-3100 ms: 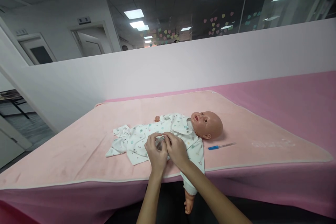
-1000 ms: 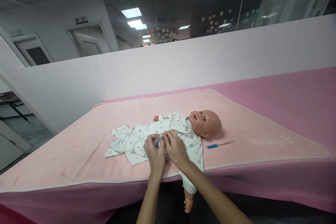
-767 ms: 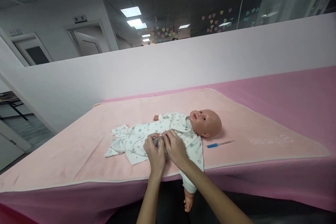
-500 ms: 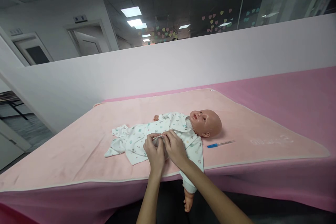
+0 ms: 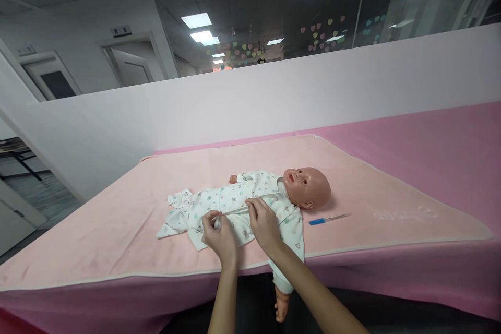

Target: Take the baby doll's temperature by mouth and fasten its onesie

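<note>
A baby doll (image 5: pixel 309 188) lies on its back, its head to the right, dressed in white printed baby clothes (image 5: pixel 205 199). One doll arm hangs over the near edge of the table. My left hand (image 5: pixel 219 235) pinches the front edge of the baby shirt (image 5: pixel 245 224) near the doll's waist. Farther right, at the chest, my right hand (image 5: pixel 264 223) pinches the same edge between thumb and fingers. The fabric edge runs in a line between both hands.
A peach blanket (image 5: pixel 117 219) with a pale border covers the pink tabletop (image 5: pixel 450 141). Right of the doll, below its head, lies a thin thermometer-like stick with a blue end (image 5: pixel 318 222). A white half wall (image 5: pixel 250 99) with glass above stands behind.
My hands have moved apart: the left slid left and toward the doll's waist, the right stayed near the chest. The shirt edge, bunched before, is now drawn out between them.
</note>
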